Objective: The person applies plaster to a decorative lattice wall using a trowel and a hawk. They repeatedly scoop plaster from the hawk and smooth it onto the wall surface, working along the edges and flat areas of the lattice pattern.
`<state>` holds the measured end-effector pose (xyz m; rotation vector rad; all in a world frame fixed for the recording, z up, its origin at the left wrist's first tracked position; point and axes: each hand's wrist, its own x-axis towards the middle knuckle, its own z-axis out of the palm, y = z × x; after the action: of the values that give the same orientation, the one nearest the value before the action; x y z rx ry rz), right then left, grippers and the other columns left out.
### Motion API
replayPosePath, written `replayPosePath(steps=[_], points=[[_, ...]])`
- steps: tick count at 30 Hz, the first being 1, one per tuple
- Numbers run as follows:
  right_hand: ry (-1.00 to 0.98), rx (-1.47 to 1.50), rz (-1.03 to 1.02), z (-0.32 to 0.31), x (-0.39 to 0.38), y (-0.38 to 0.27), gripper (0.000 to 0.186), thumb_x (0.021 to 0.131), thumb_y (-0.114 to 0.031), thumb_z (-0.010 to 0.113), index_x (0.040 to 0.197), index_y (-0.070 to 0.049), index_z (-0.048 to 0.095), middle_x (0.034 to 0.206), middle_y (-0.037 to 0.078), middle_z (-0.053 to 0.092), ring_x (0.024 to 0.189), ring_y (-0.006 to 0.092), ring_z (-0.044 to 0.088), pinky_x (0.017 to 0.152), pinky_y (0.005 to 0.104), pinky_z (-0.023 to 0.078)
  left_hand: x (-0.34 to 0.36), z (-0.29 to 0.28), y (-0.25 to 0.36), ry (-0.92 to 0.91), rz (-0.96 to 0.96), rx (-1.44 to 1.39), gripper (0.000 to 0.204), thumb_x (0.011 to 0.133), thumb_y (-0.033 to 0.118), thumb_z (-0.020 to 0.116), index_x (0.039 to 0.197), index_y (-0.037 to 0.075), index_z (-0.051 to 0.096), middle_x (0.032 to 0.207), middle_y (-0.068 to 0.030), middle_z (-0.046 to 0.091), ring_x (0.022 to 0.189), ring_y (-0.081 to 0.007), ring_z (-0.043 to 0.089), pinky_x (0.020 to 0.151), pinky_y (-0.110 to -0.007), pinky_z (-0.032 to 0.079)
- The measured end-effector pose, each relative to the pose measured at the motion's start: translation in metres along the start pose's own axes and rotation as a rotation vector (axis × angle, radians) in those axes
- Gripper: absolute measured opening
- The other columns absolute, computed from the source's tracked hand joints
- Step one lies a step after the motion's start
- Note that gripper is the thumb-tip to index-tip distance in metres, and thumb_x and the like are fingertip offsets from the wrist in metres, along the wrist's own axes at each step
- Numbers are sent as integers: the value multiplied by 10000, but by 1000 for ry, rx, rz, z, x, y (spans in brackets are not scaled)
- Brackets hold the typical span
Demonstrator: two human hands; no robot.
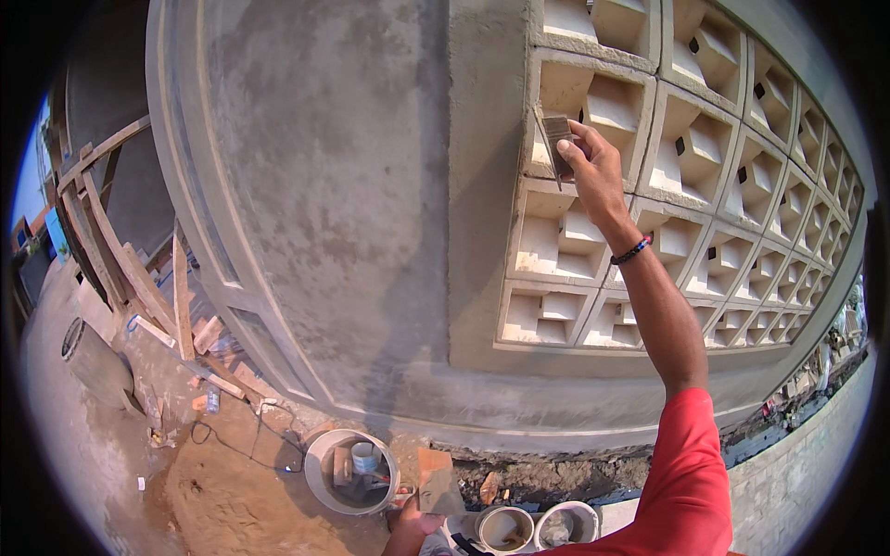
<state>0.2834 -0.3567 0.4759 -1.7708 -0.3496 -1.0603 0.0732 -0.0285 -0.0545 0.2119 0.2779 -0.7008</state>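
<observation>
My right hand (593, 167) is raised to the breeze-block screen (653, 139). Its fingers pinch a small flat trowel (556, 139) with a thin blade and a dark, ribbed grip. The blade stands nearly upright along the left edge of the screen, where the blocks meet the grey plastered wall (324, 167). Low in the view, my left hand (408, 528) is closed at the lower end of a flat rectangular board (438, 471), orange-brown above and grey below. The grip itself is partly hidden.
A large pale bucket (313, 477) holding tools and a small tub stands below the wall. Two smaller buckets (505, 549) (591, 519) are to its right. Timber props (182, 287) and a grey pipe (97, 366) stand at left. A dirt trench (575, 477) runs along the wall's foot.
</observation>
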Motion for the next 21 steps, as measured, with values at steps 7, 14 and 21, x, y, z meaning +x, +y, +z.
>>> replayPosePath(steps=[7, 14, 21], points=[[227, -714, -706, -3, 118, -89, 323, 847, -127, 587, 1158, -39, 595, 1025, 170, 643, 944, 309, 607, 866, 373, 471, 4, 8, -3, -34, 39, 69, 349, 923, 384, 458, 1145, 144, 579, 1118, -34, 631, 1026, -241, 597, 890, -419, 463], [40, -1041, -824, 12, 100, -62, 339, 849, -70, 561, 1188, -64, 568, 1031, 141, 612, 986, 329, 554, 867, 415, 450, 11, -1, -4, -188, -26, -48, 374, 929, 346, 446, 1210, 118, 541, 1193, -50, 602, 1079, -247, 580, 928, -425, 455], [-361, -1000, -793, 39, -66, 45, 386, 790, -19, 547, 1174, -50, 540, 945, 82, 521, 897, 235, 500, 769, 329, 462, 16, -76, -12, 236, 386, 1199, 345, 954, 292, 372, 1161, 96, 567, 1125, -54, 629, 1032, -234, 597, 924, -390, 462]])
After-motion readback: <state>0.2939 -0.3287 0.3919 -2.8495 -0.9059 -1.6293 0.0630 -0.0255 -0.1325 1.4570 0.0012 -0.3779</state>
